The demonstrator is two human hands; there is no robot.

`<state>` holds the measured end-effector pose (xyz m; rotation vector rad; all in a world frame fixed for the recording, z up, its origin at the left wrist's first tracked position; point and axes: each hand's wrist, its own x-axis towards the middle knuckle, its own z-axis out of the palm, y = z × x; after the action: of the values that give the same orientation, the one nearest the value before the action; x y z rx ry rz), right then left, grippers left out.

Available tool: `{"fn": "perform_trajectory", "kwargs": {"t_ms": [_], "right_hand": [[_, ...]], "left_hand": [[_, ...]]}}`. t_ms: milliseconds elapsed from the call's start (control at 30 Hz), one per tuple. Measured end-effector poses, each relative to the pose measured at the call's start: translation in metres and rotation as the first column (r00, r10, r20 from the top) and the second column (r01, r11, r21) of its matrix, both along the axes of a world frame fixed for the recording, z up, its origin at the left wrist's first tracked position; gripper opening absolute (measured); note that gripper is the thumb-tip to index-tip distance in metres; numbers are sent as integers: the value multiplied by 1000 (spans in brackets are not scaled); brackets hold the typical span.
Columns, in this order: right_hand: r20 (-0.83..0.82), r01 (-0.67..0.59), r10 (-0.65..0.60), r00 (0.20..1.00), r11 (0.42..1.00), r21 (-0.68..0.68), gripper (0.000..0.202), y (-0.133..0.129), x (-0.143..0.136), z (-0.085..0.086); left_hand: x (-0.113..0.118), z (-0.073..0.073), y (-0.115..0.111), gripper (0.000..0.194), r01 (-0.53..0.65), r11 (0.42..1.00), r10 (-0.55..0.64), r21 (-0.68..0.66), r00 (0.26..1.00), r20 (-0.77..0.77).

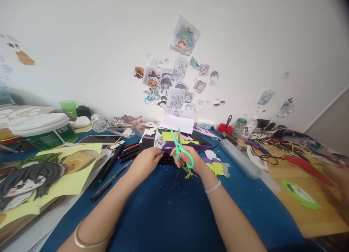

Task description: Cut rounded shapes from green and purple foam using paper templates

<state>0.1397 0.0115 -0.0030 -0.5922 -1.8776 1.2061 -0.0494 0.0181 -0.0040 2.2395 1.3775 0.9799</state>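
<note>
My left hand [147,164] pinches the left end of a purple sheet of paper [200,147] between thumb and fingers. In my right hand [192,156] is a pair of scissors [188,152] with mint-green handles, its blades pointing up and slightly apart. The scissors overlap the purple paper; whether the blades touch it I cannot tell. Thin scraps of yellow-green paper [188,173] and purple bits lie on the blue mat [174,212] below my hands. Right of them are cut pieces of yellow-green paper [216,168] with purple and white ones.
Several pens [110,181] lie left of my hands, with a phone [99,139] and a white-lidded tub [45,130] behind. A clear plastic roll [240,158] and two bottles [241,125] stand or lie to the right. Drawings [185,37] cover part of the wall.
</note>
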Motion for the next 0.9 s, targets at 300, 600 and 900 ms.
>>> {"fn": "perform_trajectory", "kwargs": {"t_ms": [300, 600, 900], "right_hand": [[-85, 358, -357, 930, 934, -6, 43, 14, 7, -5], [96, 568, -570, 816, 821, 52, 39, 19, -13, -20], [390, 743, -805, 447, 577, 340, 53, 18, -34, -23]], "left_hand": [[-14, 3, 7, 38, -245, 963, 256, 115, 961, -100], [-10, -1, 3, 35, -309, 925, 340, 223, 933, -117], [12, 4, -9, 37, 75, 995, -84, 62, 983, 165]]}}
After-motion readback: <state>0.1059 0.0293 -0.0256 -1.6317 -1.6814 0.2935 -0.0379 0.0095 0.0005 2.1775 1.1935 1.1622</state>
